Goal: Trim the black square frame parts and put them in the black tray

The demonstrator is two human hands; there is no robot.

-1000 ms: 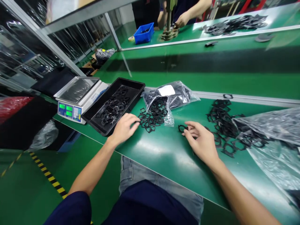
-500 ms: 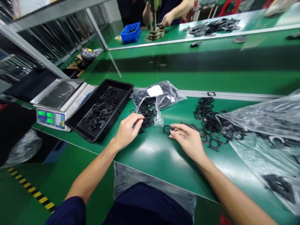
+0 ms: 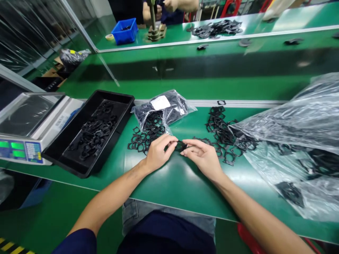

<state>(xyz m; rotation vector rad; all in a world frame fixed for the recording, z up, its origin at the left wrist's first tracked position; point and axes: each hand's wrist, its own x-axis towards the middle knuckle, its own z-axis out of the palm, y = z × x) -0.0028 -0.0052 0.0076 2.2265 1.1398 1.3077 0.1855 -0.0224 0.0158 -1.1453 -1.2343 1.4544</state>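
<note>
above a green tabletop [image 3: 169, 187], one black part [image 3: 181, 145] is pinched by both the left hand [image 3: 159, 154] and the right hand [image 3: 203, 157].

Plastic-looking ring [image 3: 181, 145] — glossy tabletop [image 3: 169, 185] — crinkled plastic bag [image 3: 304, 116]

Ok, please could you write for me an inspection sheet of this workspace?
Surface: green table, glossy.
Parts: black part between the fingertips; ring pieces loose beside the labelled bag, more in the black tray.
Clutter: large plastic bag at right; single ring on the metal rail.
Hands: right hand pinches the black part; left hand meets its other side, grip unclear.
Cables: nothing seen.
Surroundings: scale left; blue bin and a co-worker's hand beyond.
</note>
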